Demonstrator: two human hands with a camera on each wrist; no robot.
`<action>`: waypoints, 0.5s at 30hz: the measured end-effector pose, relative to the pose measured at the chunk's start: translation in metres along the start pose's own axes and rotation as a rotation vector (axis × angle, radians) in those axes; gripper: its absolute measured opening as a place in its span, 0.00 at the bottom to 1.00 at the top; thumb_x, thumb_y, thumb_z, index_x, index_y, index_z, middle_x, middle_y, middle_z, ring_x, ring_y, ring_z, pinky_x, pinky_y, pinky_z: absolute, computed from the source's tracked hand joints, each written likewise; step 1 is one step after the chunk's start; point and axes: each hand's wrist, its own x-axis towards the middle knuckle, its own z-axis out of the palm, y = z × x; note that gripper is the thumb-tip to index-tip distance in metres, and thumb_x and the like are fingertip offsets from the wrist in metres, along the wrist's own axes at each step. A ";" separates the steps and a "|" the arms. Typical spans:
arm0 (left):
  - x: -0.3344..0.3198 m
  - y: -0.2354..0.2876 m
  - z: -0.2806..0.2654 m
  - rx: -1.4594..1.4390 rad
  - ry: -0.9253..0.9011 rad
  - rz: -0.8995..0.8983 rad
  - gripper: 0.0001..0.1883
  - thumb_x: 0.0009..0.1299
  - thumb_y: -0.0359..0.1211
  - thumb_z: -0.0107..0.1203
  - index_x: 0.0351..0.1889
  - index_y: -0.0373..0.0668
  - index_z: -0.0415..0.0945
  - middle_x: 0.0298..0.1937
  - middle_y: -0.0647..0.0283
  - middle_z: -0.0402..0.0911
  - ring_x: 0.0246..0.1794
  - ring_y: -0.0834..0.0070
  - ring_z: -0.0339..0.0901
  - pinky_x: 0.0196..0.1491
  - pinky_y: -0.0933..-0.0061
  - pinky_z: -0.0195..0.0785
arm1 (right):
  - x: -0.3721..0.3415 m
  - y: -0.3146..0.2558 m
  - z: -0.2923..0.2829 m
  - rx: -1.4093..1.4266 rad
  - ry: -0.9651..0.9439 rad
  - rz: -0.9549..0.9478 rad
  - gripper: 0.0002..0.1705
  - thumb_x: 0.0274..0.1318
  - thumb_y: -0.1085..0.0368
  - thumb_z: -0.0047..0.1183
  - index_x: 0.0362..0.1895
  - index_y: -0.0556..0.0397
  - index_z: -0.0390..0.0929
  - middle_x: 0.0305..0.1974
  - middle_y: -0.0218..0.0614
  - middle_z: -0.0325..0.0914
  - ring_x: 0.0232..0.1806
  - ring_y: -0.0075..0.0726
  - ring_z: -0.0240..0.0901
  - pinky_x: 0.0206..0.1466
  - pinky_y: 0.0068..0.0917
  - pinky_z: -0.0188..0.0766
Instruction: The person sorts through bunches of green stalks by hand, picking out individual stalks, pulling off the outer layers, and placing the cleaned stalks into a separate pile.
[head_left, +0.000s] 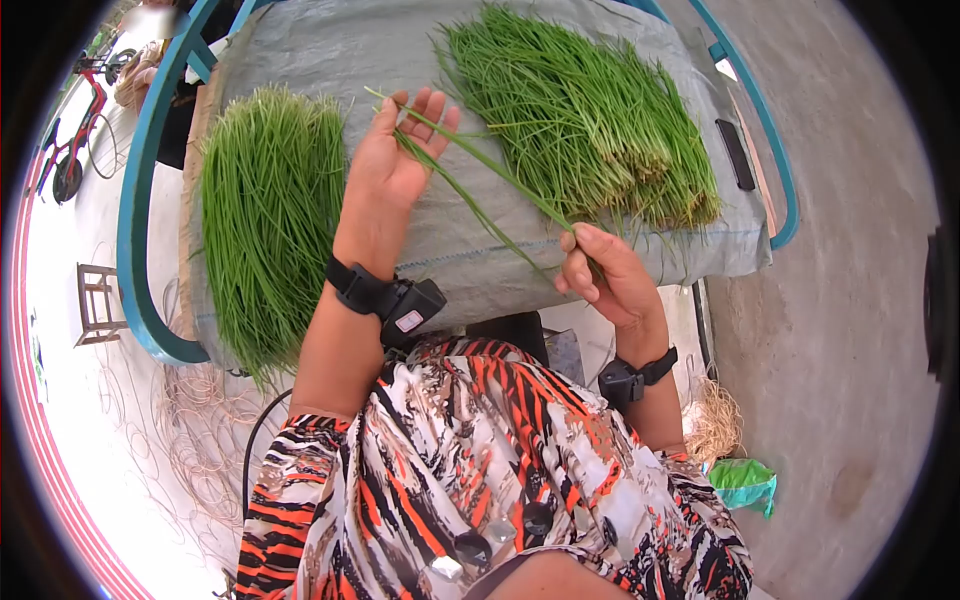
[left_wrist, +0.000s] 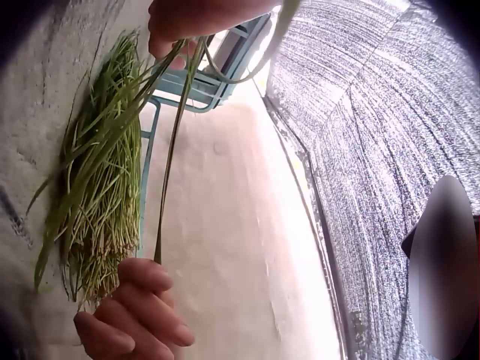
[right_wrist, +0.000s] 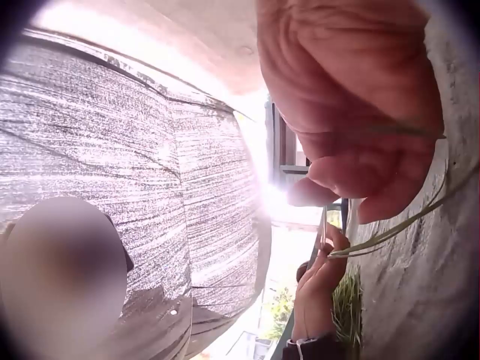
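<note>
A few long green chive stalks (head_left: 500,173) stretch between the two hands above a grey sheet. My left hand (head_left: 393,165), palm turned up, holds them near the thumb while its other fingers stick out loosely. At the other end, my right hand (head_left: 612,272) pinches the stalks between thumb and fingertips. One stalk hangs free below the rest toward the right hand. On the left of the sheet lies a thick pile of chives (head_left: 268,220), right beside the left forearm. A second, larger pile (head_left: 590,110) spreads beyond the right hand, its pale root ends facing me.
The grey woven sheet (head_left: 440,240) covers a cart with blue rails (head_left: 140,220). A dark flat object (head_left: 735,155) lies at its right edge. A wooden stool (head_left: 98,303) stands left on the floor; straw-like strands (head_left: 713,418) and a green bag (head_left: 742,483) lie right.
</note>
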 end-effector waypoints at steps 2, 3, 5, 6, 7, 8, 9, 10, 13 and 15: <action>0.003 0.001 -0.002 -0.093 0.005 -0.008 0.13 0.76 0.36 0.38 0.37 0.37 0.68 0.34 0.58 0.74 0.41 0.64 0.76 0.59 0.51 0.68 | -0.003 0.005 -0.004 -0.005 0.027 0.018 0.17 0.66 0.55 0.41 0.37 0.58 0.70 0.14 0.29 0.69 0.13 0.20 0.60 0.35 0.24 0.72; 0.008 0.003 -0.007 -0.101 -0.021 -0.020 0.13 0.76 0.36 0.37 0.36 0.36 0.68 0.33 0.59 0.74 0.38 0.65 0.76 0.58 0.53 0.68 | -0.005 0.006 -0.005 -0.002 0.033 0.020 0.17 0.66 0.55 0.42 0.37 0.58 0.70 0.15 0.29 0.69 0.13 0.20 0.60 0.35 0.24 0.71; 0.019 0.008 -0.021 -0.117 -0.073 -0.043 0.14 0.76 0.36 0.37 0.35 0.36 0.67 0.30 0.60 0.74 0.34 0.67 0.76 0.55 0.55 0.69 | -0.009 0.008 -0.006 0.006 0.045 0.022 0.17 0.66 0.55 0.42 0.36 0.58 0.70 0.15 0.28 0.69 0.13 0.20 0.60 0.34 0.23 0.71; 0.020 0.010 -0.023 -0.124 -0.082 -0.045 0.13 0.76 0.35 0.38 0.34 0.36 0.67 0.29 0.61 0.73 0.32 0.68 0.75 0.53 0.57 0.70 | -0.011 0.009 -0.008 -0.009 0.037 0.019 0.17 0.65 0.55 0.43 0.36 0.57 0.70 0.15 0.29 0.70 0.14 0.20 0.61 0.33 0.22 0.71; 0.020 0.011 -0.024 -0.132 -0.091 -0.047 0.12 0.76 0.34 0.39 0.34 0.36 0.67 0.28 0.61 0.72 0.30 0.70 0.74 0.50 0.60 0.71 | -0.012 0.009 -0.011 -0.024 0.028 0.016 0.16 0.65 0.55 0.43 0.36 0.57 0.70 0.16 0.29 0.71 0.15 0.20 0.62 0.32 0.22 0.70; 0.021 0.013 -0.025 -0.141 -0.101 -0.047 0.12 0.75 0.33 0.39 0.33 0.36 0.67 0.27 0.62 0.71 0.28 0.71 0.73 0.48 0.62 0.71 | -0.013 0.010 -0.014 -0.041 0.018 0.012 0.16 0.65 0.55 0.43 0.36 0.57 0.71 0.17 0.29 0.71 0.16 0.20 0.63 0.31 0.21 0.70; 0.022 0.015 -0.025 -0.164 -0.115 -0.063 0.11 0.75 0.32 0.40 0.33 0.36 0.67 0.26 0.63 0.70 0.26 0.73 0.71 0.45 0.64 0.71 | -0.015 0.010 -0.017 -0.068 0.021 0.028 0.16 0.65 0.56 0.44 0.37 0.56 0.71 0.18 0.29 0.72 0.17 0.20 0.64 0.29 0.20 0.69; 0.023 0.018 -0.025 -0.186 -0.128 -0.077 0.09 0.74 0.30 0.41 0.32 0.36 0.67 0.25 0.64 0.69 0.24 0.74 0.69 0.42 0.66 0.70 | -0.019 0.010 -0.020 -0.096 0.022 0.044 0.15 0.65 0.56 0.44 0.37 0.56 0.71 0.19 0.30 0.73 0.18 0.21 0.66 0.28 0.20 0.68; 0.022 0.022 -0.022 -0.249 -0.162 -0.090 0.06 0.73 0.27 0.43 0.32 0.36 0.67 0.23 0.67 0.65 0.21 0.78 0.64 0.35 0.72 0.67 | -0.028 0.006 -0.027 -0.164 0.052 0.094 0.14 0.64 0.57 0.45 0.37 0.55 0.71 0.21 0.31 0.74 0.21 0.21 0.69 0.25 0.18 0.66; 0.021 0.025 -0.022 -0.274 -0.179 -0.086 0.05 0.72 0.25 0.43 0.32 0.37 0.66 0.22 0.68 0.63 0.19 0.80 0.61 0.32 0.75 0.64 | -0.034 0.004 -0.031 -0.201 0.078 0.110 0.13 0.64 0.57 0.45 0.37 0.54 0.71 0.21 0.31 0.75 0.22 0.21 0.69 0.25 0.18 0.65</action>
